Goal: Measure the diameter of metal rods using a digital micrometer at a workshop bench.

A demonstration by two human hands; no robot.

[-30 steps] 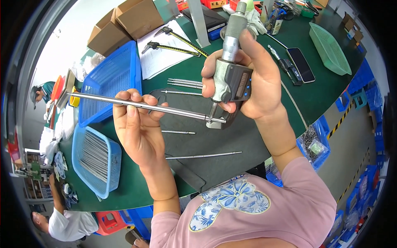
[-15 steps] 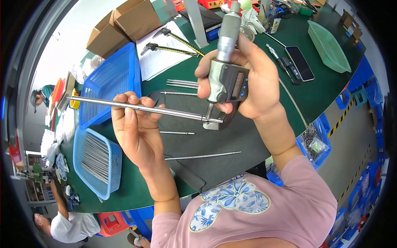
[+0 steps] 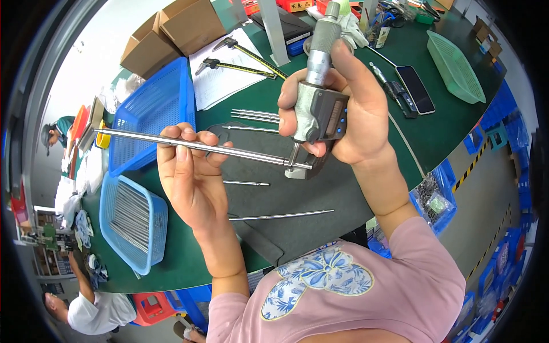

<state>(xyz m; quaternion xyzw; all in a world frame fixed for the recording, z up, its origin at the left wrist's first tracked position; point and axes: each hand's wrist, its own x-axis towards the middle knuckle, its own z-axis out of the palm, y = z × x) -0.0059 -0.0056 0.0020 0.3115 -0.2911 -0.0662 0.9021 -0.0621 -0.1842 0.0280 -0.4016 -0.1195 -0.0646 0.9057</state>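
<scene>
My left hand (image 3: 191,171) pinches a long steel rod (image 3: 240,152) between thumb and fingers, tilted slightly down to the right. Its stepped right end sits in the jaws of a digital micrometer (image 3: 313,117). My right hand (image 3: 363,114) is wrapped round the micrometer's frame, its thumb up by the grey thimble; the small display faces right. Whether the jaws press on the rod I cannot tell. Below, more steel rods (image 3: 280,215) lie on a dark grey mat (image 3: 320,200), and several sit just left of the micrometer.
At left stand a light blue basket (image 3: 162,228) of many rods and a blue basket (image 3: 186,97). Calipers (image 3: 237,67) lie on paper behind. To the right are a phone (image 3: 415,88), another micrometer (image 3: 394,91) and a green basket (image 3: 452,66). A co-worker (image 3: 97,311) is at far left.
The micrometer and my right hand have shifted slightly to the right. The rod and my left hand have moved a little the same way; both grips look unchanged.
</scene>
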